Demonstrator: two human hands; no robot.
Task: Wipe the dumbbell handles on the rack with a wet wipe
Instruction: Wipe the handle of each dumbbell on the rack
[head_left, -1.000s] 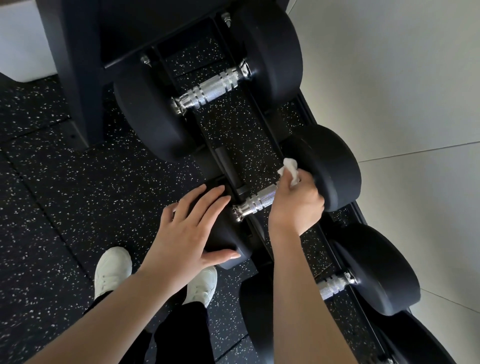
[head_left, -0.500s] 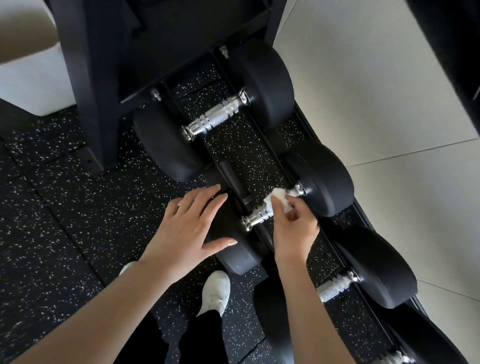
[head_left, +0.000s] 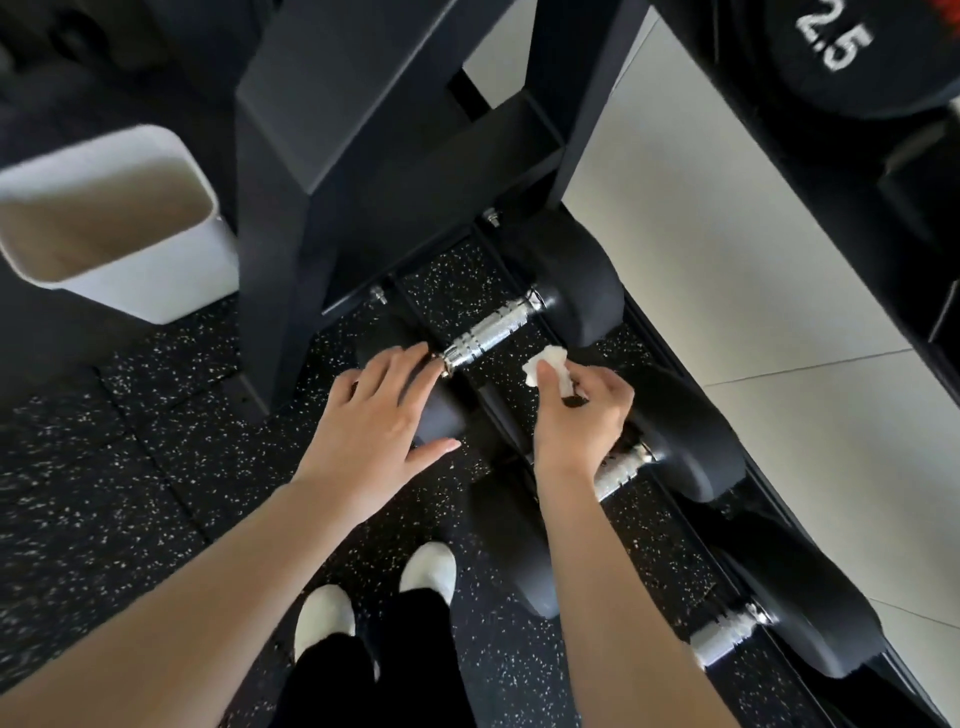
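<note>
Three black dumbbells lie on the low black rack (head_left: 644, 332). The farthest has a bare chrome handle (head_left: 488, 332). My left hand (head_left: 374, 421) rests flat, fingers spread, on that dumbbell's near head (head_left: 441, 415). My right hand (head_left: 582, 415) pinches a crumpled white wet wipe (head_left: 545, 364), held just below and right of the far handle, apart from it. The middle dumbbell's handle (head_left: 621, 470) shows partly under my right wrist. A third handle (head_left: 724, 631) lies nearer to me.
A white open bin (head_left: 130, 280) stands on the speckled rubber floor at the left. The rack's black upright (head_left: 280, 260) rises behind my left hand. A 2.5 weight plate (head_left: 831, 47) hangs top right. White tiled floor lies to the right. My white shoes (head_left: 363, 597) are below.
My right hand has lifted the wipe off the middle handle and moved up toward the far dumbbell. My left hand has shifted onto the far dumbbell's near head. The view has tilted upward.
</note>
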